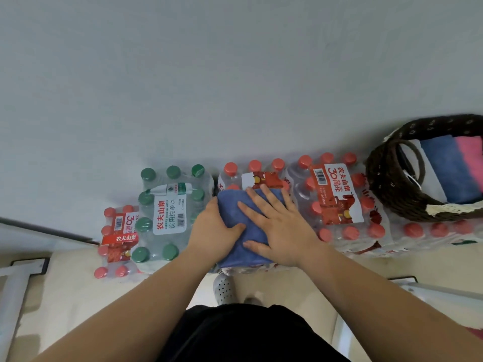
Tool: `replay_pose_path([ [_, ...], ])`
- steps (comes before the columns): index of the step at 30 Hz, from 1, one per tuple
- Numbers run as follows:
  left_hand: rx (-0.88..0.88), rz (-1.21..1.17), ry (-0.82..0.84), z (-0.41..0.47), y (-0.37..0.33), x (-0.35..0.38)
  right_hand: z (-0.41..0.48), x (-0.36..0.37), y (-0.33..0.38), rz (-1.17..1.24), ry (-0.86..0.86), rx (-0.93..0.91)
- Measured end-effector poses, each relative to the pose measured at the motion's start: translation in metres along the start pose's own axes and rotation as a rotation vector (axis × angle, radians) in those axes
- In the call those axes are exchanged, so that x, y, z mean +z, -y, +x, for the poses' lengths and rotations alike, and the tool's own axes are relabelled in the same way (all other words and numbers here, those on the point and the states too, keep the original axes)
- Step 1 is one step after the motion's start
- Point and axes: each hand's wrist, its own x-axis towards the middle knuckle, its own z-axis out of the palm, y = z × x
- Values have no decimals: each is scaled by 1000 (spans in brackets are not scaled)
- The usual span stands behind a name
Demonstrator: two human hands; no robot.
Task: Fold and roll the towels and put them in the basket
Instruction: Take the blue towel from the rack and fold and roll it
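Observation:
A folded blue towel [233,207] lies on top of a shrink-wrapped pack of red-capped water bottles [254,176]. My right hand [277,226] lies flat on the towel with fingers spread and straight. My left hand [213,231] is at the towel's left edge, thumb on top and fingers hidden at its side. A dark brown woven basket [386,184] stands at the right on more bottle packs. Rolled white, blue [449,173] and pink towels lie inside it.
A green-capped bottle pack [167,212] sits left of the towel, with a lower red-capped pack [117,239] beyond it. Another red-capped pack [339,199] lies between towel and basket. A grey wall rises behind. Pale floor, a white perforated shoe [224,288] and metal frames lie below.

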Motion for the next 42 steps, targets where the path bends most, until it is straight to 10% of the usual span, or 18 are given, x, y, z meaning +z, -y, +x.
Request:
replay_pose_path([
  [7, 312, 29, 39, 36, -25, -21, -1, -19, 11, 115, -78, 267],
  [15, 602, 325, 233, 105, -58, -27, -19, -18, -17, -21, 24, 4],
  [25, 261, 419, 18, 78, -47, -16, -12, -10, -13, 144, 112, 39],
  [29, 321, 561, -133, 67, -59, -9, -10, -26, -28, 235, 92, -34],
  [34, 582, 688, -403, 37, -53, 16, -17, -48, -62, 229, -411, 18],
  [42, 590, 678, -406, -12, -32, 45, -3, -45, -79, -126, -268, -279],
])
